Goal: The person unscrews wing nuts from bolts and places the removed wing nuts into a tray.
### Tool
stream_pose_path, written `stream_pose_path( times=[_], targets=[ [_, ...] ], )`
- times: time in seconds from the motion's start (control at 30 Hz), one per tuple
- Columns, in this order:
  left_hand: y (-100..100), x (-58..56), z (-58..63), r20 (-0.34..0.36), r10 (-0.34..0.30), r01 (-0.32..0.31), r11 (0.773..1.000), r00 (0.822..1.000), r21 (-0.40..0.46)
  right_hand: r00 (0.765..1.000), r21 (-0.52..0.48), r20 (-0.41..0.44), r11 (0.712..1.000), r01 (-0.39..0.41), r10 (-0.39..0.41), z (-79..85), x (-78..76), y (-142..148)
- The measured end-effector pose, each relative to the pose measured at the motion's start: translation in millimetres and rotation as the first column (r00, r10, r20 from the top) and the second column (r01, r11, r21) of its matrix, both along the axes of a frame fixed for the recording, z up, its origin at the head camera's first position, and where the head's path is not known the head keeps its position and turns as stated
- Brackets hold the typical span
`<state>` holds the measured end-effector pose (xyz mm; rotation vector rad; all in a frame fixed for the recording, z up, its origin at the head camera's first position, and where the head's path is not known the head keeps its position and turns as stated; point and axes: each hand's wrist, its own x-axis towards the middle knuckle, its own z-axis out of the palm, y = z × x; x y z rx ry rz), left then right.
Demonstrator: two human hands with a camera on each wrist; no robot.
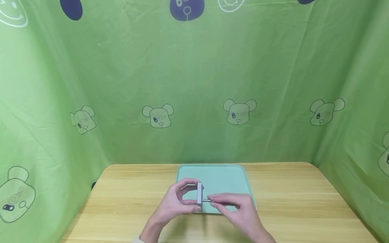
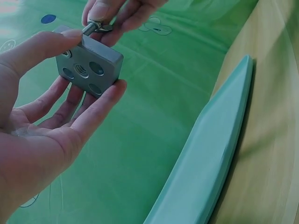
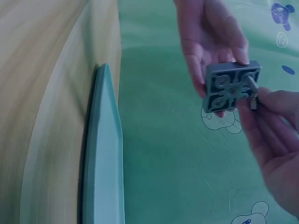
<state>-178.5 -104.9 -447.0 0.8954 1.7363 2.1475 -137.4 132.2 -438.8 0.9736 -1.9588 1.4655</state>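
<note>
Grey metal block and wing screw, joined between two pinching hands

Green printed curtain hangs beyond the fingertips and out to both sides of them. Below the fingers lies one wood-grain table, and on it one mint-green rectangular tray, partly under the fingers and reaching out past them.

Two hands are raised over the tray's near part. The left hand has its thumb and fingers clamped on opposite edges of the block; the right hand has thumb and fingertips pinched together on the screw's head.

Between the left thumb and fingers stands one square metal block, on edge, its ribbed face turned to the right fingers and its smoother face to the left palm. One wing screw bridges the two sets of fingers: its long axis runs crosswise, about square to the ribbed face, meeting it near the left thumb. The right hand is nearer the screw, the left nearer the block.

On the smooth face are one threaded centre hole, three open corner holes and, beside the left thumb, one threaded end in the fourth corner; whether it belongs to that screw I cannot tell.
</note>
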Motion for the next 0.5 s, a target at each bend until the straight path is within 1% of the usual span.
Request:
stream_pose_path(
  times=[0.03, 0.07, 0.1, 0.13, 0.17, 0.27, 0.3, 0.37, 0.43, 0.47, 0.5],
  targets=[
    [-0.5, -0.1, 0.1, 0.004, -0.005, 0.005, 1.000, 1.000, 0.005, 0.994, 0.005, -0.113, 1.000, -0.002, 0.002, -0.3, -2.2, -0.8],
    [-0.9, -0.2, 0.2, 0.009, -0.010, 0.009, 1.000, 1.000, 0.010, 0.977, 0.009, -0.215, 1.000, -0.002, 0.004, 0.0, -4.3, -1.6],
    [-1.3, -0.1, 0.4, 0.015, -0.013, 0.013, 1.000, 1.000, 0.014, 0.953, 0.012, -0.302, 1.000, 0.000, 0.004, 1.0, -6.0, -2.5],
    [-1.7, 0.0, 0.5, 0.019, -0.016, 0.015, 1.000, 1.000, 0.015, 0.924, 0.015, -0.382, 1.000, 0.003, 0.003, 2.6, -7.5, -3.5],
    [-1.9, 0.0, 0.5, 0.021, -0.018, 0.018, 1.000, 1.000, 0.017, 0.896, 0.018, -0.444, 1.000, 0.001, 0.007, 4.7, -8.5, -4.5],
    [-2.5, -0.2, 0.5, 0.027, -0.026, 0.025, 0.999, 0.999, 0.023, 0.815, 0.054, -0.579, 0.998, 0.025, 0.011, 12.5, -8.8, -6.9],
    [-2.9, -0.4, 0.3, 0.023, -0.030, 0.030, 0.999, 0.999, 0.025, 0.781, 0.075, -0.625, 0.996, 0.051, 0.007, 15.1, -8.7, -7.4],
    [-3.6, -1.0, -0.2, 0.021, -0.041, 0.040, 0.999, 0.999, 0.034, 0.697, 0.110, -0.717, 0.988, 0.110, 0.003, 19.4, -8.7, -8.3],
    [-4.4, -1.6, -0.6, 0.017, -0.053, 0.053, 0.998, 0.998, 0.044, 0.618, 0.133, -0.786, 0.979, 0.154, 0.010, 22.1, -8.8, -9.1],
    [-4.8, -1.8, -0.8, 0.017, -0.059, 0.058, 0.997, 0.998, 0.047, 0.587, 0.138, -0.809, 0.976, 0.170, 0.012, 23.0, -8.8, -9.5],
    [-5.1, -2.1, -0.9, 0.018, -0.065, 0.064, 0.997, 0.998, 0.051, 0.565, 0.140, -0.825, 0.973, 0.182, 0.013, 23.4, -8.8, -10.0]
  ],
)
